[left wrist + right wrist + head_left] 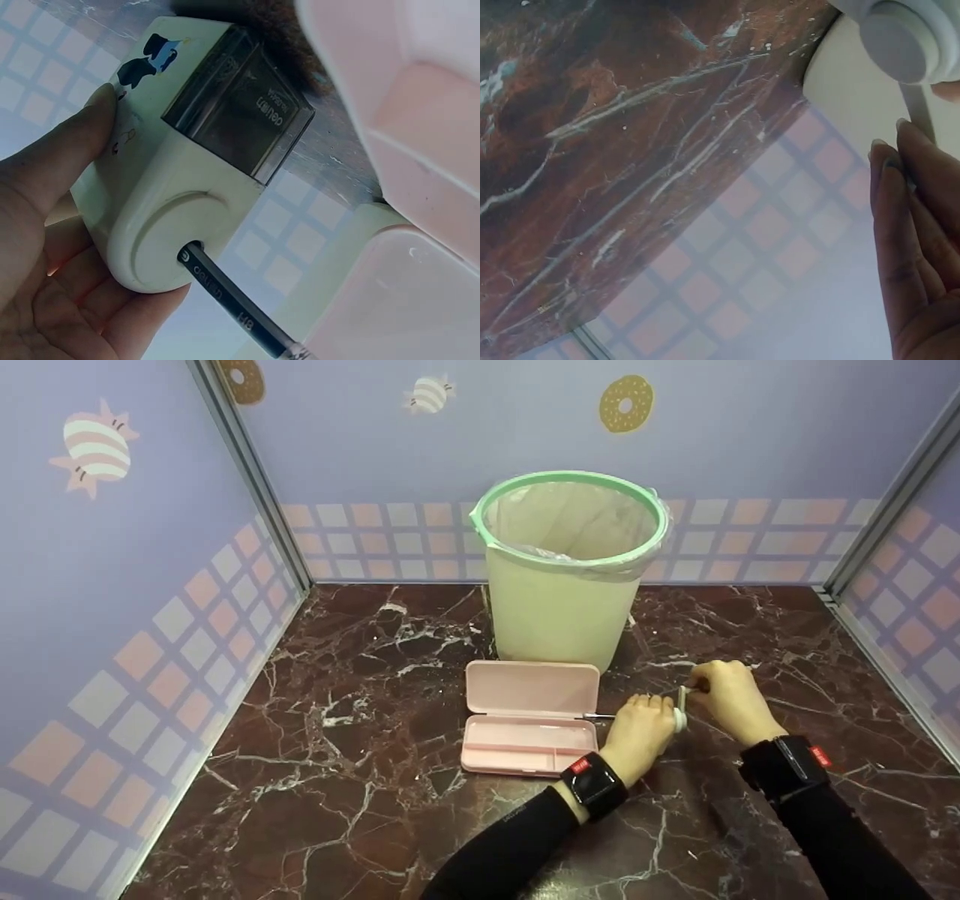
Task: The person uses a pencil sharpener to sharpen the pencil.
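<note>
My left hand [640,733] grips a white crank pencil sharpener [161,169] that has a dark see-through shavings drawer and penguin pictures on its side. A dark pencil [236,304] sticks out of the sharpener's round hole, pointing left over the pink pencil case [499,731] in the head view. With thumb and fingertips my right hand [731,701] pinches the end of the sharpener's crank handle [919,109]. The knob itself is mostly hidden by those fingers. The pencil case lies with its lid up, just left of my left hand.
A pale green bin [562,615] with a bright green rim and a clear liner stands behind the pencil case. Patterned panels [390,532] wall in the dark red marble-look table [330,802] at the back and both sides.
</note>
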The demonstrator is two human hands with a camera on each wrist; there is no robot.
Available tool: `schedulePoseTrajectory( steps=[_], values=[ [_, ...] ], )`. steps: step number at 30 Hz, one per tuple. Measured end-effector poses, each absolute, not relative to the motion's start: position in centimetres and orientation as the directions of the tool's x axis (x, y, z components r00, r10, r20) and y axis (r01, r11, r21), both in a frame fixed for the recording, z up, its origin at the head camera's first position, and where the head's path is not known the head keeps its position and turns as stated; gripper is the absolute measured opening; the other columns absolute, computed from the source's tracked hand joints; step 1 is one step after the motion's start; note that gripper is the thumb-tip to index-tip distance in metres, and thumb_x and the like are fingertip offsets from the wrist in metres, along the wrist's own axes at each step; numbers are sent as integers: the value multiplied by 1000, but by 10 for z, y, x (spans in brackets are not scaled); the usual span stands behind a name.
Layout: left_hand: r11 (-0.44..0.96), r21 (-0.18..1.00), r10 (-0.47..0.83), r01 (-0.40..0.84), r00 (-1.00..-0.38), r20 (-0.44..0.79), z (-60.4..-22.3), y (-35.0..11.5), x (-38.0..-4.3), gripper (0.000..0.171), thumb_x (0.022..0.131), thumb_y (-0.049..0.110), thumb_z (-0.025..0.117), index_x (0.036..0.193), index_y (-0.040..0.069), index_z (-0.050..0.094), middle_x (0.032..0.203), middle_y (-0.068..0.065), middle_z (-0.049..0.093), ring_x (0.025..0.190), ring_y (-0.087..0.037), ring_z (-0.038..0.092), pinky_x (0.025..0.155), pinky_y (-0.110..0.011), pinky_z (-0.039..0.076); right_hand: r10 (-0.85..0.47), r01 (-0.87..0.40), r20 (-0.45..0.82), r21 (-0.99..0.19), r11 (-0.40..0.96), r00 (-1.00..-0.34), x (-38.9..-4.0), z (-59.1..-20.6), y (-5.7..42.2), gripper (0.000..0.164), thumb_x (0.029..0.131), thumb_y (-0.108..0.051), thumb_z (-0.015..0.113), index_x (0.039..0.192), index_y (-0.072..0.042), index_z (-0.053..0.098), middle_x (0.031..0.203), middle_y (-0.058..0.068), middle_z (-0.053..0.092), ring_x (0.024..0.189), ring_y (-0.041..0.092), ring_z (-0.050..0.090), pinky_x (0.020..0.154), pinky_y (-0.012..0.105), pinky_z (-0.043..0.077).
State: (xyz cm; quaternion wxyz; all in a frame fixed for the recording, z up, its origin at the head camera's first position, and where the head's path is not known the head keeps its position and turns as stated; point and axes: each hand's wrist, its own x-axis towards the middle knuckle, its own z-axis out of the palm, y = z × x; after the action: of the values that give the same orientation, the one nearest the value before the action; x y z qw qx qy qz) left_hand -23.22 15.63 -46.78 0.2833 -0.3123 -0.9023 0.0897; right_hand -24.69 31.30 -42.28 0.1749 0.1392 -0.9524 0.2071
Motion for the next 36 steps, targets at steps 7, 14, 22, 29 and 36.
schedulePoseTrajectory(
  steps=[7,14,22,29,36],
  values=[
    [789,-332,614,517,-635,470,-469,156,-232,25,89,28,62,111,20,70,96,10,72,87,-4,66,84,-19,52,-191,-332,369,-368,869,-909,-255,-431,315,9,73,9,75,71,3,69,70,18,70,63,32,66,62,45,54],
    [789,-353,614,503,-620,489,-469,156,-233,21,89,28,61,106,21,69,92,11,70,83,-3,65,78,-18,51,-208,-329,335,-359,874,-919,-262,-440,316,7,74,7,75,74,3,69,71,18,69,64,33,65,63,48,52],
    [795,-350,605,496,-602,521,-471,156,-233,21,88,30,61,106,22,69,89,12,69,81,-3,65,76,-18,50,-223,-330,309,-354,875,-924,-267,-457,317,10,69,7,73,69,-2,69,69,13,69,64,31,64,61,46,50],
    [807,-337,588,486,-601,541,-471,157,-233,17,86,31,64,100,23,68,87,12,69,79,-3,64,75,-18,50,-272,-351,245,-384,854,-930,-262,-471,319,20,63,10,62,58,-9,63,60,1,62,56,14,49,53,32,40],
    [812,-332,580,480,-603,547,-471,157,-233,15,86,30,64,99,23,69,86,12,69,78,-3,64,74,-17,51,-320,-360,165,-422,832,-933,-255,-473,321,14,60,7,73,62,-6,67,60,1,64,55,11,46,52,28,40]
  ],
)
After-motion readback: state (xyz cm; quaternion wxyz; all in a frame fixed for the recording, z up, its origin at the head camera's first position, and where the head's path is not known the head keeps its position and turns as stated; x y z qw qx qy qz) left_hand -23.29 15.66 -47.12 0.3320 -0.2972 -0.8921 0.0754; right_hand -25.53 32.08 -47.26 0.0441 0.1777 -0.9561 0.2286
